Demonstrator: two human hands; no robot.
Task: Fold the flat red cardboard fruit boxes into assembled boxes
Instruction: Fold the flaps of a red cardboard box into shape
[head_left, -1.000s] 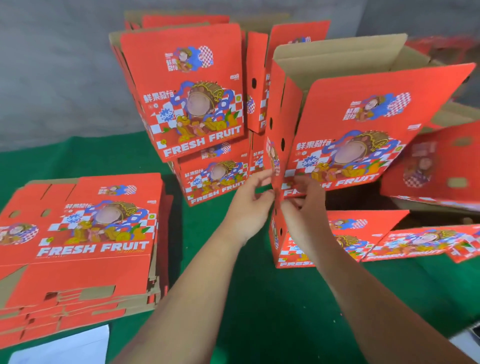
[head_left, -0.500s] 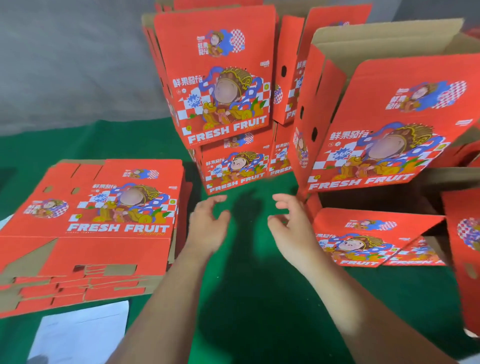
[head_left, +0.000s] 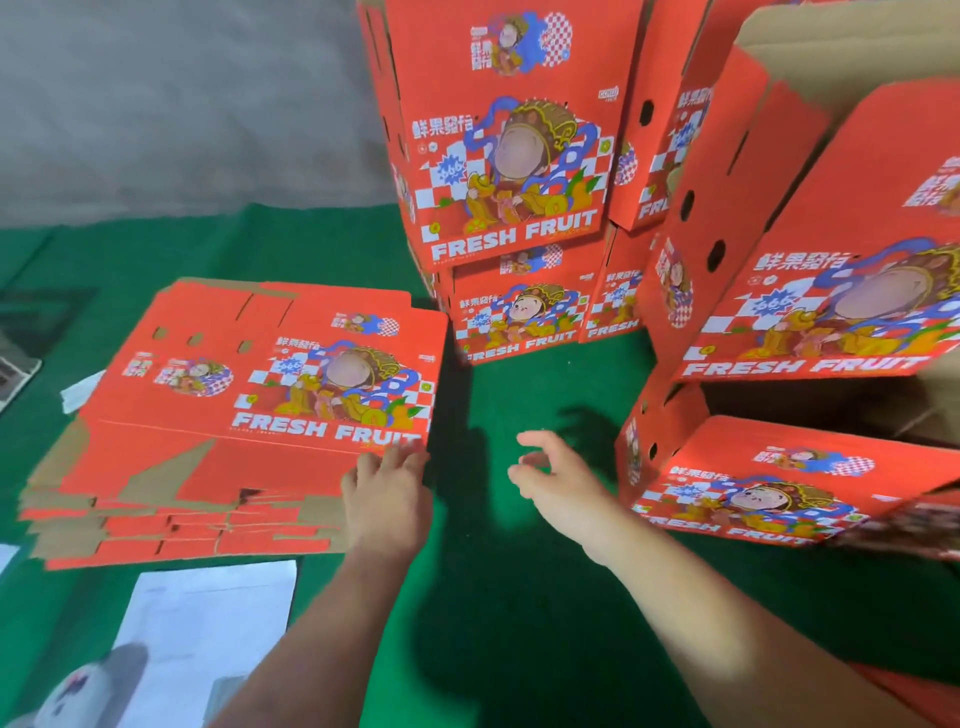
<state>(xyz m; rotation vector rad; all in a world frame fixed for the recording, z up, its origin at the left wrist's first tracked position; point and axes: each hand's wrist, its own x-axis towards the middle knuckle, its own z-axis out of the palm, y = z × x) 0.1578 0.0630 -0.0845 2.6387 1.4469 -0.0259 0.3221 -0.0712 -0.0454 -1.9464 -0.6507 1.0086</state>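
Green cloth (head_left: 519, 597) covers the whole work surface, grey wall (head_left: 182, 104) behind it. Assembled boxes (head_left: 509, 156) stacked upright at centre back, "FRESH FRUIT" faces toward the camera. To the right, an open-topped box (head_left: 810, 270) tilts over a lower box (head_left: 753, 483), brown inner flaps showing at its top. Stack of flat boxes (head_left: 249, 415) lies at left on the cloth, printed side up, edges staggered along the near side. White paper (head_left: 208, 618) sits on the cloth just in front of that stack.

Left hand (head_left: 387, 499) rests on the near right corner of the flat stack, fingers extended onto the top sheet. Right hand (head_left: 556, 483) hovers above bare cloth between the stack and the lower box, fingers loosely spread, holding nothing. Hands apart.
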